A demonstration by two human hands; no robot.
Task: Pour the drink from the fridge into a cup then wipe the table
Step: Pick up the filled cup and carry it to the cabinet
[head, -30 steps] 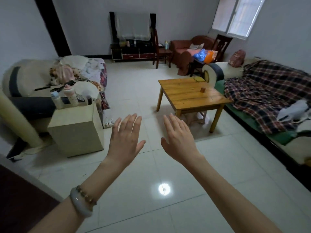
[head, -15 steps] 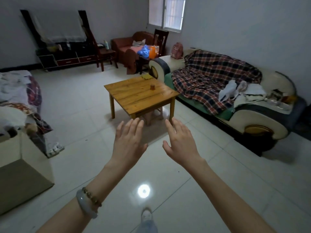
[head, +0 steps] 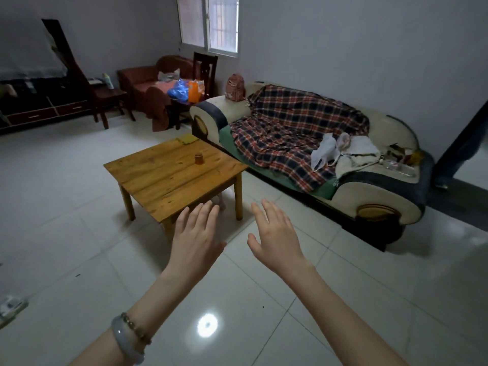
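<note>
cup [head: 198,157] on table [head: 169,178] — no readable label — hands empty

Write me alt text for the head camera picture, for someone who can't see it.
Two bare, empty hands, left hand and right hand, reach forward with fingers spread over a white tiled floor. Ahead stands a low wooden table with a small amber cup on it, beside a sofa draped in a plaid blanket.
</note>
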